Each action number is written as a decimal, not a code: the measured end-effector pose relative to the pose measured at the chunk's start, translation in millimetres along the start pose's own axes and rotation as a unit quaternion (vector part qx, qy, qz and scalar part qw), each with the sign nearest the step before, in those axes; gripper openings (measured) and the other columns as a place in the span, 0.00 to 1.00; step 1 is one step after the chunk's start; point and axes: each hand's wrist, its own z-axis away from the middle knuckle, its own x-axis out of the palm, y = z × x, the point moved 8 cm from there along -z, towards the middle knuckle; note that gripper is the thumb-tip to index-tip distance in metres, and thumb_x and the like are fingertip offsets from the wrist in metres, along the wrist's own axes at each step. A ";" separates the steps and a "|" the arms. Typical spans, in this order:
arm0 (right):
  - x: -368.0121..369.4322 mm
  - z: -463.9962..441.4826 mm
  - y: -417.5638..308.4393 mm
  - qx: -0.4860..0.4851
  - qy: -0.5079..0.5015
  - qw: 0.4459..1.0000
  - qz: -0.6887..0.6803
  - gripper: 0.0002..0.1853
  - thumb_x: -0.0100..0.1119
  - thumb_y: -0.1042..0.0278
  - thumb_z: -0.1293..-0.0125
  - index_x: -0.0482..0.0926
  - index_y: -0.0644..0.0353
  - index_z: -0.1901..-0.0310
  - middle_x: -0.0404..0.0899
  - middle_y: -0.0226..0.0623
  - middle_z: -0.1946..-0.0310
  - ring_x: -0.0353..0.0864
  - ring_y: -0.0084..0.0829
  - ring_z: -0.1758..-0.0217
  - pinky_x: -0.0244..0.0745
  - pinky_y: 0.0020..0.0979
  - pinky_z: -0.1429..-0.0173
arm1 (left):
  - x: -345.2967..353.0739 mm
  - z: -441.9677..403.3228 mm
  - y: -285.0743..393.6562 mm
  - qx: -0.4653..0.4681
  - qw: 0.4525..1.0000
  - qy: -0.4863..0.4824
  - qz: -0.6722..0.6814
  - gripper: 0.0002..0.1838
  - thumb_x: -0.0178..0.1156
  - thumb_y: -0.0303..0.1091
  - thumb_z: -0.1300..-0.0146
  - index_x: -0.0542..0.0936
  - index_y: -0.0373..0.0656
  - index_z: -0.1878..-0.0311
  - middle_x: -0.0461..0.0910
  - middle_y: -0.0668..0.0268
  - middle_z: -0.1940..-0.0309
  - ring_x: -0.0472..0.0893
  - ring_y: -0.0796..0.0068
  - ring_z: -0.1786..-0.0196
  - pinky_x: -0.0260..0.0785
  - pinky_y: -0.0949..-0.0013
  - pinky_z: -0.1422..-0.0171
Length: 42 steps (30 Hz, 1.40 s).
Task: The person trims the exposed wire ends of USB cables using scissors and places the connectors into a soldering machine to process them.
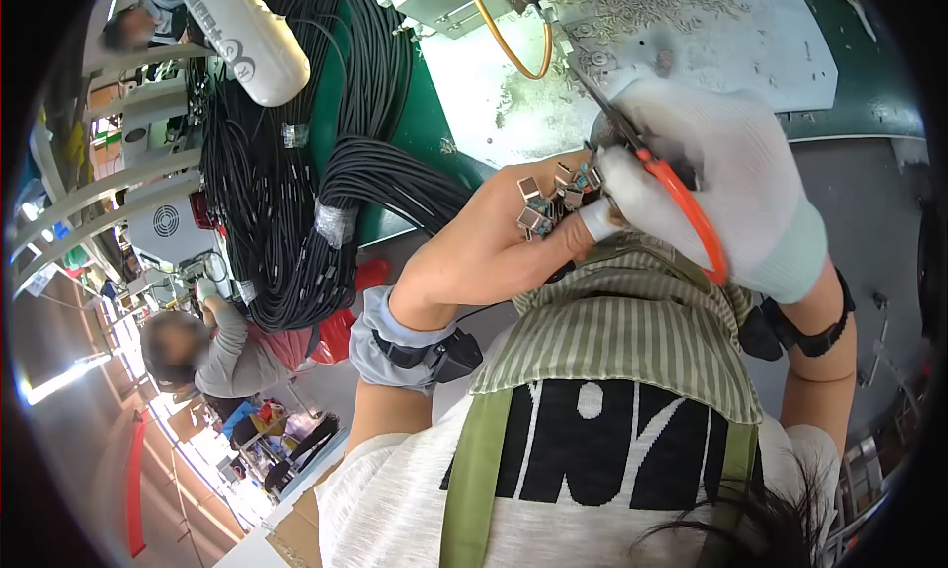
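Observation:
My left hand point(484, 232), bare with a white wrap on the thumb, is closed around several small square-ended metal connectors point(541, 207) that fan out between thumb and fingers. Close beside it, touching or nearly touching at the fingertips, is my right hand point(731, 173) in a white knit glove. Its fingers are closed on a tool with an orange-red handle point(688, 212) and a long, thin dark metal tip pointing up and left; whether scissors or tweezers, I cannot tell. The right fingertips are partly hidden.
Ahead lies a white board point(790, 64) strewn with small metal bits, on a green table point(879, 104). A machine point(449, 5) with an orange tube point(513, 66) stands at the back. Bundled black cables point(267, 193) hang left, near a white cylinder point(252, 44). A co-worker point(232, 351) sits further left.

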 end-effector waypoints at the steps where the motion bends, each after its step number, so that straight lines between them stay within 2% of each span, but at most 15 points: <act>1: -1.2 1.6 1.3 -0.001 0.002 1.000 0.001 0.08 0.54 0.69 0.38 0.76 0.66 0.63 0.73 0.31 0.82 0.74 0.21 0.78 0.69 0.26 0.74 | 5.5 -0.7 1.6 -0.005 1.000 -0.017 -0.013 0.08 0.57 0.27 0.34 0.75 0.36 0.55 0.78 0.68 0.66 0.72 0.85 0.69 0.66 0.79 0.64; 2: -2.0 2.9 10.0 0.038 0.004 0.999 -0.023 0.08 0.54 0.68 0.38 0.76 0.66 0.64 0.73 0.31 0.82 0.74 0.21 0.79 0.68 0.25 0.74 | 9.7 -2.0 -0.2 -0.003 1.000 -0.017 -0.015 0.08 0.57 0.27 0.34 0.75 0.36 0.55 0.78 0.68 0.66 0.72 0.85 0.69 0.66 0.79 0.64; 5: -1.3 5.3 23.2 0.111 0.004 0.991 -0.071 0.09 0.53 0.68 0.38 0.76 0.66 0.65 0.74 0.30 0.82 0.73 0.20 0.81 0.68 0.25 0.76 | -14.6 8.3 7.8 0.163 0.959 0.229 -0.027 0.09 0.61 0.23 0.39 0.76 0.37 0.55 0.78 0.69 0.68 0.70 0.84 0.73 0.64 0.80 0.68; 8: 15.3 14.6 26.7 0.240 -0.105 0.929 -0.262 0.10 0.53 0.67 0.37 0.75 0.66 0.69 0.74 0.29 0.82 0.70 0.18 0.85 0.66 0.23 0.79 | -16.4 15.4 7.9 0.250 0.935 0.213 -0.137 0.13 0.63 0.21 0.42 0.76 0.37 0.53 0.79 0.70 0.68 0.71 0.84 0.74 0.64 0.80 0.70; 13: 45.5 27.8 48.8 0.243 -0.184 0.832 -0.464 0.11 0.53 0.65 0.36 0.75 0.67 0.68 0.74 0.29 0.82 0.73 0.18 0.85 0.67 0.25 0.80 | -2.9 24.4 21.8 0.327 0.904 0.139 -0.239 0.14 0.63 0.20 0.42 0.75 0.36 0.52 0.79 0.69 0.70 0.73 0.84 0.74 0.65 0.79 0.71; 14: 42.1 27.4 42.0 0.259 -0.156 0.846 -0.439 0.11 0.54 0.65 0.37 0.76 0.67 0.67 0.74 0.31 0.82 0.74 0.20 0.83 0.68 0.25 0.78 | -2.5 25.8 24.5 0.326 0.904 0.138 -0.241 0.14 0.63 0.20 0.42 0.75 0.36 0.52 0.79 0.69 0.70 0.73 0.84 0.74 0.65 0.79 0.71; 16: 34.7 28.9 31.6 0.290 -0.098 0.870 -0.387 0.11 0.56 0.65 0.38 0.77 0.66 0.64 0.75 0.35 0.81 0.77 0.24 0.80 0.72 0.25 0.74 | -14.1 14.2 7.0 0.165 0.977 0.133 0.033 0.12 0.62 0.20 0.42 0.75 0.36 0.55 0.79 0.69 0.71 0.74 0.84 0.73 0.66 0.79 0.71; 17: 37.7 30.3 30.1 0.290 -0.097 0.870 -0.387 0.11 0.56 0.65 0.38 0.77 0.66 0.64 0.75 0.35 0.81 0.77 0.24 0.80 0.72 0.25 0.74 | -13.1 9.9 -5.3 0.076 0.974 0.124 0.171 0.10 0.62 0.20 0.42 0.76 0.35 0.57 0.78 0.69 0.72 0.74 0.84 0.73 0.66 0.79 0.71; 19: 11.7 20.8 11.9 0.096 0.035 0.994 -0.037 0.10 0.60 0.66 0.41 0.78 0.63 0.62 0.75 0.38 0.80 0.78 0.30 0.77 0.74 0.26 0.69 | -12.8 7.1 -2.5 0.053 0.975 0.148 0.159 0.09 0.62 0.20 0.43 0.76 0.35 0.59 0.78 0.70 0.72 0.74 0.85 0.73 0.66 0.80 0.71; 20: 2.9 21.7 -6.8 -0.009 0.101 0.984 0.146 0.11 0.61 0.66 0.43 0.78 0.62 0.60 0.75 0.40 0.79 0.79 0.32 0.75 0.76 0.27 0.67 | -14.0 5.4 -3.6 0.031 0.973 0.171 0.149 0.07 0.62 0.20 0.43 0.76 0.36 0.62 0.77 0.71 0.72 0.74 0.85 0.73 0.66 0.81 0.71; 24: -5.5 25.4 -17.4 -0.087 0.169 0.945 0.264 0.11 0.65 0.67 0.49 0.78 0.58 0.64 0.74 0.39 0.78 0.77 0.38 0.74 0.76 0.29 0.65 | -25.6 8.7 -2.5 0.008 0.972 0.231 0.049 0.06 0.62 0.21 0.46 0.75 0.36 0.65 0.74 0.74 0.73 0.72 0.88 0.71 0.64 0.83 0.70; 29: 4.6 28.9 -11.0 -0.052 0.073 0.940 0.329 0.10 0.65 0.69 0.51 0.77 0.57 0.66 0.74 0.35 0.79 0.77 0.38 0.74 0.74 0.34 0.66 | -16.7 4.7 11.5 0.045 0.956 0.271 -0.104 0.09 0.64 0.21 0.49 0.74 0.37 0.66 0.71 0.77 0.73 0.68 0.92 0.71 0.62 0.85 0.69; 33: 11.0 31.6 3.8 0.005 0.002 0.949 0.315 0.08 0.64 0.71 0.49 0.76 0.60 0.67 0.72 0.37 0.80 0.74 0.38 0.78 0.70 0.33 0.71 | -16.8 4.0 11.1 0.067 0.951 0.278 -0.119 0.09 0.63 0.20 0.46 0.77 0.36 0.61 0.74 0.75 0.74 0.67 0.93 0.73 0.57 0.88 0.69; 37: 11.1 30.6 14.2 0.045 0.011 0.994 0.103 0.09 0.62 0.63 0.44 0.74 0.59 0.72 0.73 0.42 0.82 0.75 0.46 0.79 0.70 0.37 0.74 | -23.6 3.3 2.1 0.110 0.948 0.289 -0.078 0.09 0.63 0.21 0.47 0.76 0.36 0.62 0.74 0.75 0.74 0.68 0.93 0.73 0.58 0.87 0.70; 42: 17.7 29.2 17.7 0.075 0.027 0.997 0.022 0.05 0.60 0.73 0.45 0.75 0.65 0.68 0.69 0.41 0.83 0.69 0.35 0.83 0.63 0.29 0.75 | -28.2 0.4 2.4 0.106 0.946 0.304 -0.036 0.09 0.62 0.20 0.51 0.70 0.38 0.72 0.68 0.78 0.79 0.62 0.93 0.75 0.54 0.84 0.73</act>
